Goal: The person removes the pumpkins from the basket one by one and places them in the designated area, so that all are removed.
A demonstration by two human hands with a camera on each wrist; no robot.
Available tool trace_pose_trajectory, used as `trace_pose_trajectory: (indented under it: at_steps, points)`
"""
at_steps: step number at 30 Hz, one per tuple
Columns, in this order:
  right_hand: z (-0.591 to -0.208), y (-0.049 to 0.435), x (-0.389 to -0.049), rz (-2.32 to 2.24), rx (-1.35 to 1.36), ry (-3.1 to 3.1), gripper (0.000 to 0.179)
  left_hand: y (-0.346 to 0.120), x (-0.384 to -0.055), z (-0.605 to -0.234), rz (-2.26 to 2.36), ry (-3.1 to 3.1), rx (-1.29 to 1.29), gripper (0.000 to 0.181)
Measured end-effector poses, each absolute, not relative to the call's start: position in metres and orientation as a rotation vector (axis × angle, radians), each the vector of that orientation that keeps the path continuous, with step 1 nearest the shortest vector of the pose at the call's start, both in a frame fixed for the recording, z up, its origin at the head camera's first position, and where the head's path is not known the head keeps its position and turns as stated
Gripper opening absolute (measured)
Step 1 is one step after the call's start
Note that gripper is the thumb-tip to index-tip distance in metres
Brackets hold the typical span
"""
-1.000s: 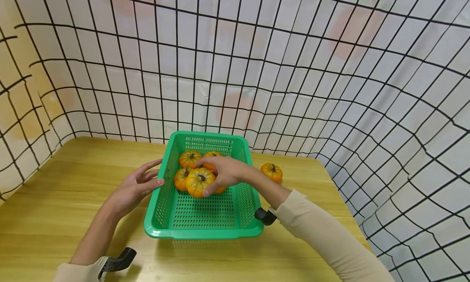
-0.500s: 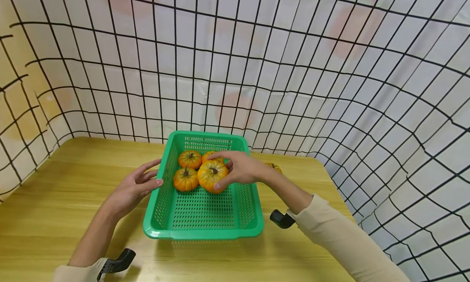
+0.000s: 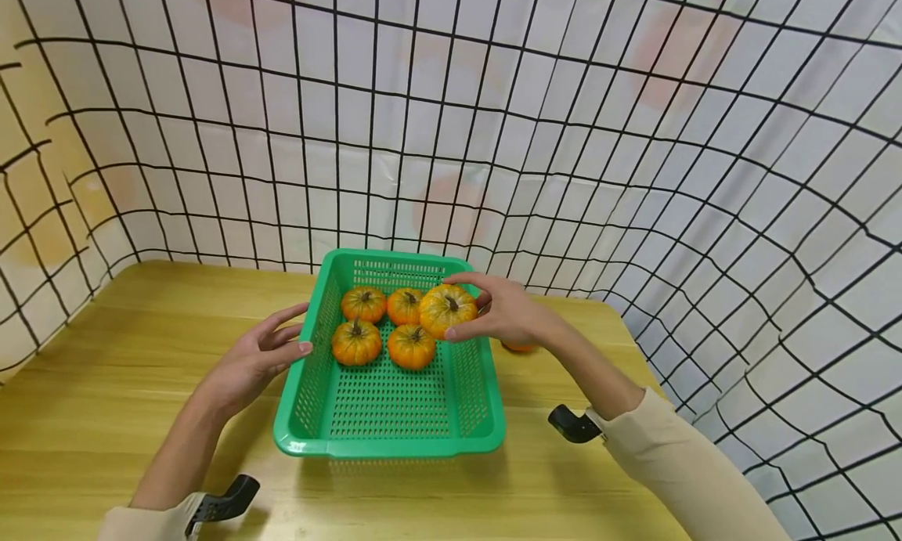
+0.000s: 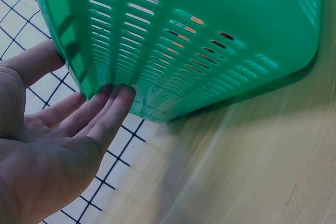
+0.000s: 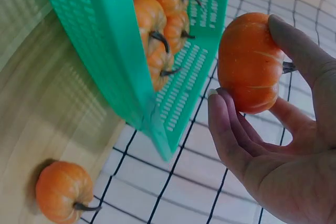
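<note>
A green plastic basket (image 3: 395,449) with slotted walls stands on the table, several small orange pumpkins (image 3: 356,343) inside it. My left hand (image 3: 250,365) holds the basket's left rim, thumb at the top edge and fingers (image 4: 113,111) beneath the rim against the outer wall. Between the thumb and fingers of my right hand (image 3: 510,314) is another small pumpkin (image 3: 447,311), raised near the basket's right rim. In the right wrist view this pumpkin (image 5: 251,64) appears beside the basket wall, its stem toward the palm.
One more pumpkin (image 5: 63,191) lies on the wooden table (image 3: 155,322) right of the basket, mostly hidden by the right hand and wrist in the head view. A black wire grid (image 3: 395,157) in front of pale cloth closes off the back and sides.
My right hand has lifted its pumpkin from among the others and moved it right and away from me, uncovering another pumpkin in the basket. The left hand and basket stay almost still.
</note>
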State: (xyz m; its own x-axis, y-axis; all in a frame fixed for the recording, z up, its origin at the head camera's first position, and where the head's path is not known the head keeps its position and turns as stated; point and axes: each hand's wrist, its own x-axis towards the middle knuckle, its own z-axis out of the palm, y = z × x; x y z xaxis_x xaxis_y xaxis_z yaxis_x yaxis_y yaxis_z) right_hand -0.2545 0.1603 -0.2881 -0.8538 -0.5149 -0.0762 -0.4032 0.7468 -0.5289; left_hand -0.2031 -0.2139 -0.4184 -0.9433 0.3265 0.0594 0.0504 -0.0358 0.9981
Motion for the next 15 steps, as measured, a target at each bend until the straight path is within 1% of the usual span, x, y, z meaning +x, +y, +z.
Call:
trace_pose_trajectory:
  at_steps: [10, 15]
  points:
    - [-0.291, 0.193, -0.256, -0.758, -0.572, 2.837, 0.082, -0.213, -0.204, -0.419, 2.107, 2.019, 0.399, 0.073]
    - [-0.296, 0.204, -0.257, -0.833, -0.503, 2.837, 0.081, -0.212, -0.203, -0.419, 2.127, 2.015, 0.375, 0.074]
